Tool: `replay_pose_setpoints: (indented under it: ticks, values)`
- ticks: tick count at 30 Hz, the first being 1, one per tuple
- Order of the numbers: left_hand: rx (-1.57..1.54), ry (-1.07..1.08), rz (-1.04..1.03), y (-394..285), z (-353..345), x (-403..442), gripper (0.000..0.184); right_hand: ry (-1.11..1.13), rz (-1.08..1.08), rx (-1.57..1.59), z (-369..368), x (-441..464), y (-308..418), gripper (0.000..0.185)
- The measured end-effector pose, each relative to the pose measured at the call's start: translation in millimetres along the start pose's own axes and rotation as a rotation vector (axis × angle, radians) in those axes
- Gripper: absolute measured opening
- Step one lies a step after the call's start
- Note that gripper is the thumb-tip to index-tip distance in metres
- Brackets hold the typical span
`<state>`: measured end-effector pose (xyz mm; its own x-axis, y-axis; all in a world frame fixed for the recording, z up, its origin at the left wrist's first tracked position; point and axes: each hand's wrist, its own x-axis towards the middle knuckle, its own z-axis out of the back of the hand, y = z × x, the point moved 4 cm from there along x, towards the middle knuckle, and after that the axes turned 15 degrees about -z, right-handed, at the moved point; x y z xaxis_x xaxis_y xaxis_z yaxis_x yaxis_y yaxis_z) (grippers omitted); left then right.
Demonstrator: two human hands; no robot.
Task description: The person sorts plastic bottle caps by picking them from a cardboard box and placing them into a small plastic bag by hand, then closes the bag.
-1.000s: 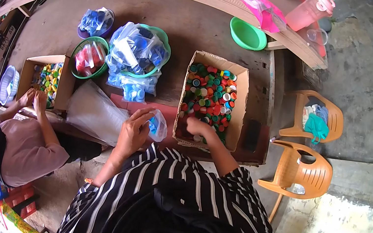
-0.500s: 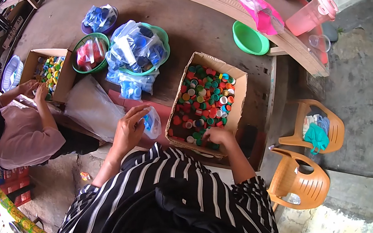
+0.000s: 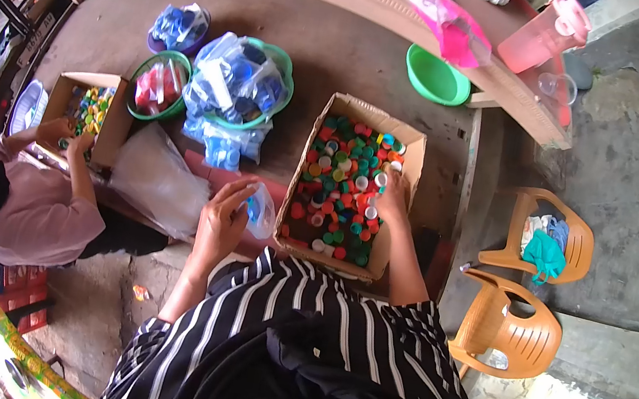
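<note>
Cardboard box [image 3: 414, 158] walls hold the loose caps [image 3: 342, 195], where the right hand [image 3: 391, 198] has shifted from the near edge to the right side, reaching a different patch, fingers partly curled, any grip unclear. Beside the small bag [image 3: 259, 208], the left hand [image 3: 222, 221] stays half-curled, its hold uncertain. Counted on the worktop [image 3: 347, 42]: two boxes, three bag-filled baskets [image 3: 287, 89], one green basin [image 3: 440, 75].

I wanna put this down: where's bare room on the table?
The brown table is bare between the teal basket and the green basin, beyond the big cap box. It's crowded on the left, by the green basket and small box, and in front, around the wearer's left hand.
</note>
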<state>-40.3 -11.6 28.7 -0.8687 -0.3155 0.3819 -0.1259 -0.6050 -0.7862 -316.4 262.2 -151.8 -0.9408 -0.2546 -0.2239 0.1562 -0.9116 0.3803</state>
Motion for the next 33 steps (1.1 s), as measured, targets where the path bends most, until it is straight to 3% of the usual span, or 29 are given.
replay_pose_setpoints:
  ticks: [4,5,7,10,13,15,19,20,24,25,27,30,31,33]
  values:
    - [-0.011,-0.010,0.029,-2,-6,-5,0.038,-0.025,-0.081,-0.110,-35,-42,34,0.081]
    - [-0.017,-0.003,0.049,-2,-7,-6,0.038,-0.130,0.002,-0.224,-39,-53,48,0.081]
    - [-0.030,0.015,0.089,-1,-10,-7,0.038,-0.109,0.128,-0.273,-48,-70,70,0.081]
    - [-0.009,0.027,0.082,-3,-11,-3,0.037,0.314,0.263,-0.096,-62,-90,81,0.076]
    - [0.002,0.033,0.073,-4,-13,0,0.037,0.570,0.309,0.285,-37,-86,78,0.067]
    - [0.007,0.032,0.063,-6,-14,1,0.037,0.453,0.205,0.427,-9,-66,65,0.053]
    - [0.003,0.041,0.069,-8,-16,0,0.037,-0.100,-0.195,0.181,-7,-23,8,0.064]
    - [0.000,0.045,0.076,-8,-16,-1,0.037,-0.139,-0.218,0.300,-29,-12,-11,0.075]
    - [0.012,0.062,0.065,-6,-20,0,0.037,-0.084,-0.333,0.075,-47,-23,38,0.083]
    - [0.010,0.067,0.069,-6,-21,1,0.038,-0.070,-0.078,-0.017,-57,-23,49,0.084]
    - [0.012,0.081,0.074,-8,-22,3,0.038,-0.017,0.090,0.131,-69,-30,61,0.071]
    - [0.026,0.089,0.064,-9,-20,5,0.039,0.364,0.139,0.340,-34,-25,69,0.053]
    - [0.027,0.085,0.053,-8,-20,5,0.039,0.377,0.081,0.458,-5,-23,73,0.043]
    - [0.029,0.081,0.053,-6,-20,6,0.039,0.155,0.025,0.396,7,8,49,0.043]
